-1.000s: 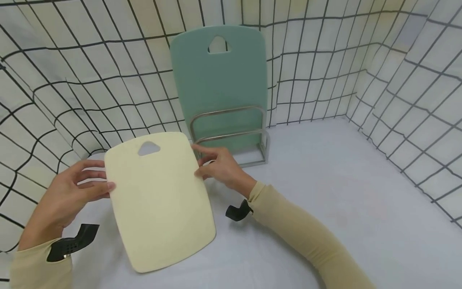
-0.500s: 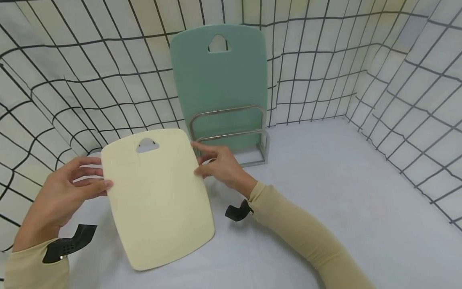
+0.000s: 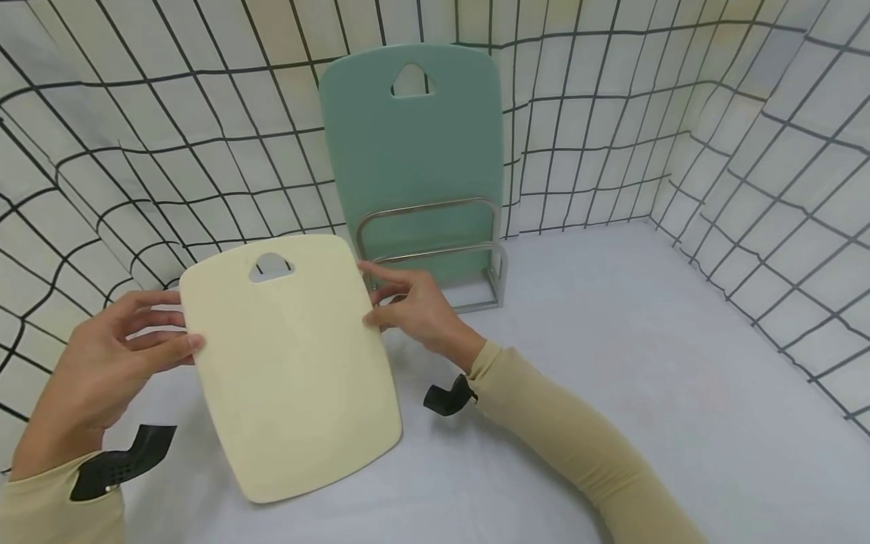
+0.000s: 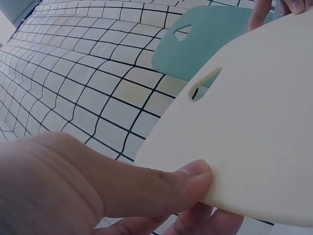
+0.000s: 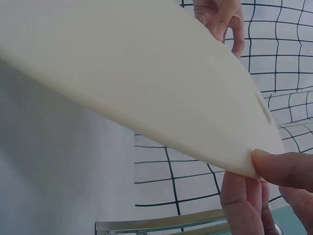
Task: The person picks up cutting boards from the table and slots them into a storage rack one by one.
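A cream cutting board [image 3: 292, 370] with a handle hole near its top edge is held tilted above the white surface, in front of a metal rack. My left hand [image 3: 112, 363] pinches its left edge, thumb on the front face and fingers behind, as the left wrist view also shows. On the opposite edge, near the upper corner, my right hand [image 3: 418, 310] pinches the board between thumb and fingers. A taller green cutting board [image 3: 414, 143] stands upright in the rack [image 3: 499, 276], its lower part behind the wire loops.
Black-lined grid cloth [image 3: 584, 113] rises behind and along both sides. White cloth [image 3: 646, 363] covers the surface underneath and extends to the right of the rack. A black wrist mount [image 3: 448, 397] sits on each sleeve.
The cream board has shifted slightly left and up, still between both hands. My left hand has moved left with it; the right hand has barely moved. The green board stays in the rack.
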Demonstrator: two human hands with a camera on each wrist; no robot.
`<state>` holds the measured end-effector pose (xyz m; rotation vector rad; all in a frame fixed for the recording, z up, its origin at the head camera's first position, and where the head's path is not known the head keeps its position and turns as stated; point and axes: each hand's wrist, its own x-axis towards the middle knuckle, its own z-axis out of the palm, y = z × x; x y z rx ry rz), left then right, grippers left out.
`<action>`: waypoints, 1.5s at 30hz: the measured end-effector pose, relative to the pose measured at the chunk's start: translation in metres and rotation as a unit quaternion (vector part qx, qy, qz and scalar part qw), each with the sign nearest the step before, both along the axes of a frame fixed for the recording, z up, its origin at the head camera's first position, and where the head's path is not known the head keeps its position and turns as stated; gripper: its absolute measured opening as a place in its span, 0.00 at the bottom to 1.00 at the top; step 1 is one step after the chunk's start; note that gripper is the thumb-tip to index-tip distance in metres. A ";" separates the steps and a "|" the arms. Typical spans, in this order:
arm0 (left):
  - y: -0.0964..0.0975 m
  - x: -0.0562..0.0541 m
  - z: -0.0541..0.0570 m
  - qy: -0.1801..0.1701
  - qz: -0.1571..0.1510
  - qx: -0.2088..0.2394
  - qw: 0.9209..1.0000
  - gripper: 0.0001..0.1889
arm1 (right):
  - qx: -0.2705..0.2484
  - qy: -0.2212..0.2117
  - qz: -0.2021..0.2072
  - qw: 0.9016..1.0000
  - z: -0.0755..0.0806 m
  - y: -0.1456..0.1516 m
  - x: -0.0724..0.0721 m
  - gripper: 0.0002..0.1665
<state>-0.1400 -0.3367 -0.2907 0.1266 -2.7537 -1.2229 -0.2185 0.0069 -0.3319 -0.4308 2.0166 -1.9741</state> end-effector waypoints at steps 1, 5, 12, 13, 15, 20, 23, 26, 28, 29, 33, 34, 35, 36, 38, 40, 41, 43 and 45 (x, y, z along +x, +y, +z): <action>0.000 0.000 0.000 0.000 0.005 -0.009 1.000 0.36 | -0.002 0.000 0.000 1.000 0.000 0.000 0.000 0.46; 0.002 0.001 0.001 -0.002 0.022 -0.036 0.999 0.39 | -0.009 0.003 0.001 1.000 0.002 0.001 0.001 0.46; 0.003 0.004 0.004 0.002 0.031 -0.037 0.999 0.40 | -0.027 0.003 0.003 1.000 0.006 0.001 0.004 0.46; 0.003 0.004 0.005 0.002 0.032 -0.036 0.999 0.39 | -0.029 0.003 0.004 1.000 0.006 0.001 0.004 0.46; 0.003 0.006 0.006 0.002 0.034 -0.028 0.999 0.38 | -0.031 0.003 0.004 0.999 0.007 0.001 0.005 0.46; 0.003 0.012 0.009 0.009 0.033 0.001 0.999 0.34 | -0.034 0.008 0.005 0.999 0.009 0.000 0.006 0.46; 0.003 0.016 0.011 0.015 0.028 0.030 0.999 0.32 | -0.035 0.011 0.003 0.999 0.010 0.001 0.008 0.46; 0.004 0.016 0.013 0.024 0.027 0.045 0.998 0.31 | -0.035 0.015 -0.002 0.999 0.012 0.001 0.010 0.46; 0.004 0.016 0.014 0.029 0.031 0.044 0.998 0.32 | -0.032 0.021 -0.005 0.999 0.014 0.001 0.010 0.45; 0.004 0.016 0.014 0.030 0.036 0.037 0.998 0.33 | -0.032 0.024 -0.005 0.999 0.014 0.001 0.011 0.45; 0.005 0.018 0.014 0.030 0.058 0.022 0.998 0.38 | -0.029 0.035 -0.008 0.999 0.015 -0.001 0.012 0.46; 0.006 0.018 0.014 0.030 0.063 0.015 0.997 0.38 | -0.028 0.037 -0.009 0.999 0.015 -0.001 0.012 0.46; 0.006 0.018 0.014 0.029 0.065 0.014 0.997 0.38 | -0.028 0.039 -0.011 0.999 0.015 -0.002 0.012 0.46; 0.006 0.017 0.014 0.031 0.066 0.017 0.997 0.38 | -0.027 0.042 -0.013 0.999 0.015 -0.002 0.012 0.46; 0.006 0.016 0.015 0.037 0.066 0.020 0.997 0.37 | -0.025 0.049 -0.018 0.998 0.016 -0.003 0.013 0.46; 0.006 0.015 0.015 0.046 0.063 0.030 0.996 0.36 | -0.022 0.060 -0.023 0.998 0.016 -0.003 0.013 0.45; 0.005 0.014 0.015 0.048 0.063 0.036 0.996 0.36 | -0.020 0.066 -0.024 0.997 0.016 -0.004 0.014 0.45; 0.004 0.014 0.015 0.053 0.064 0.046 0.996 0.35 | -0.015 0.081 -0.027 0.996 0.017 -0.004 0.015 0.44; 0.004 0.015 0.016 0.053 0.067 0.053 0.995 0.35 | -0.007 0.094 -0.029 0.995 0.018 -0.005 0.017 0.44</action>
